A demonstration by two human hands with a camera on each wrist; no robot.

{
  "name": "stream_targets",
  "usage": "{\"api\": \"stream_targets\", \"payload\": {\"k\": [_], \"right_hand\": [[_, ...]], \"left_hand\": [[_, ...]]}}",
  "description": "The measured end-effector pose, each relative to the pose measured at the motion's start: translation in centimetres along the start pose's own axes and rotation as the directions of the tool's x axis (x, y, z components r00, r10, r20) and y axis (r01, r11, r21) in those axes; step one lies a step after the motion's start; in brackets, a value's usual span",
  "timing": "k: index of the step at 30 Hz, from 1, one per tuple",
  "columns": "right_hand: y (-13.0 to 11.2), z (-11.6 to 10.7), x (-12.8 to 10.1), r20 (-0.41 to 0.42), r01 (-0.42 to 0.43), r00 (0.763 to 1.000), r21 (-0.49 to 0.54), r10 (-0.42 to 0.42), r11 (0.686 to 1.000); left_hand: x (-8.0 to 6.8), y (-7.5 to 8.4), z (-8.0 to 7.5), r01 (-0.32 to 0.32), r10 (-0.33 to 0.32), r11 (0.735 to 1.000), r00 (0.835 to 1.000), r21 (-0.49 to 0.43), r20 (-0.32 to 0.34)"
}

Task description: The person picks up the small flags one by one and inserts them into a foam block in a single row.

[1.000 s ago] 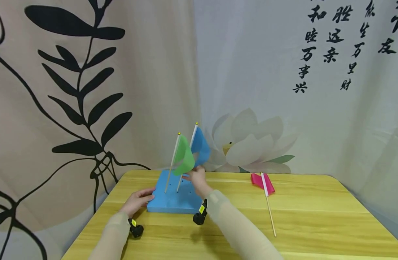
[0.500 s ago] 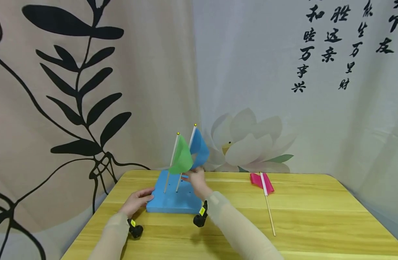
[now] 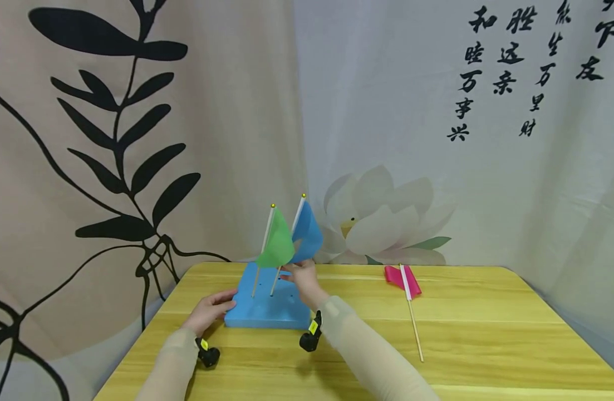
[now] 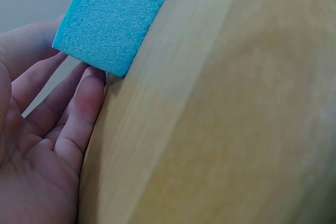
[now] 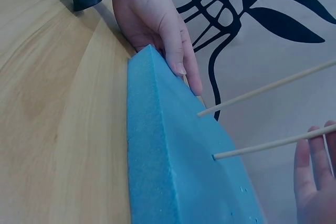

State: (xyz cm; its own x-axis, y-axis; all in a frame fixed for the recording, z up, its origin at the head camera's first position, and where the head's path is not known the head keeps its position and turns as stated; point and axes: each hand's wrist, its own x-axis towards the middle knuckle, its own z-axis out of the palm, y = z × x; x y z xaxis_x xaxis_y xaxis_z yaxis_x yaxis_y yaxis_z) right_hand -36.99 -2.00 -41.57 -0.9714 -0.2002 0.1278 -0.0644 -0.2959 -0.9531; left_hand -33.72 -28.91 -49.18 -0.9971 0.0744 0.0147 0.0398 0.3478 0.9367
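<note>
We see a blue foam block [image 3: 266, 312] lying flat on a yellow wooden worktop [image 3: 477, 345], toward its left half. Two small flags stand in holes in the top of the block, both leaning slightly to the right: a green flag [image 3: 275, 245] on the left and a blue flag [image 3: 307, 234] just right of it, each on a thin wooden stick with a yellow tip.

Our left hand [image 3: 209, 311] rests at the left edge of the block, its fingers straight and relaxed, with the fingertips [image 4: 92, 85] touching the block's corner. It grips nothing.

Our right hand [image 3: 300, 278] is raised over the back of the block, at the blue flag's stick [image 5: 273, 142]. In the right wrist view the fingers are straight and spread, and the stick crosses the fingertips [image 5: 320, 140]; we cannot tell whether the thumb pinches it. The green flag's stick [image 5: 262, 93] stands just left of it, free of the hand.

A pink flag [image 3: 403, 278] lies flat on the worktop well to the right of the block, its stick pointing toward us.

Behind the block hang cloth backdrops: one with black leaves [image 3: 121, 128] on the left, one with a pale lotus [image 3: 382, 223] and black calligraphy [image 3: 507, 67] on the right.
</note>
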Motion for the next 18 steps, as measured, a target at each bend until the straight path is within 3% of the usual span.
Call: {"api": "stream_targets", "payload": {"k": [6,18], "right_hand": [[-0.7,0.0,-0.7,0.005,0.005,1.0,-0.003,-0.005,1.0],[1.9,-0.6,0.8,-0.018,0.02,1.0,-0.001,-0.02,1.0]], "left_hand": [[0.0,0.1,-0.1,-0.01,0.01,1.0,1.0,0.0,0.012],[-0.1,0.0,0.0,-0.003,0.003,1.0,1.0,-0.003,0.012]]}}
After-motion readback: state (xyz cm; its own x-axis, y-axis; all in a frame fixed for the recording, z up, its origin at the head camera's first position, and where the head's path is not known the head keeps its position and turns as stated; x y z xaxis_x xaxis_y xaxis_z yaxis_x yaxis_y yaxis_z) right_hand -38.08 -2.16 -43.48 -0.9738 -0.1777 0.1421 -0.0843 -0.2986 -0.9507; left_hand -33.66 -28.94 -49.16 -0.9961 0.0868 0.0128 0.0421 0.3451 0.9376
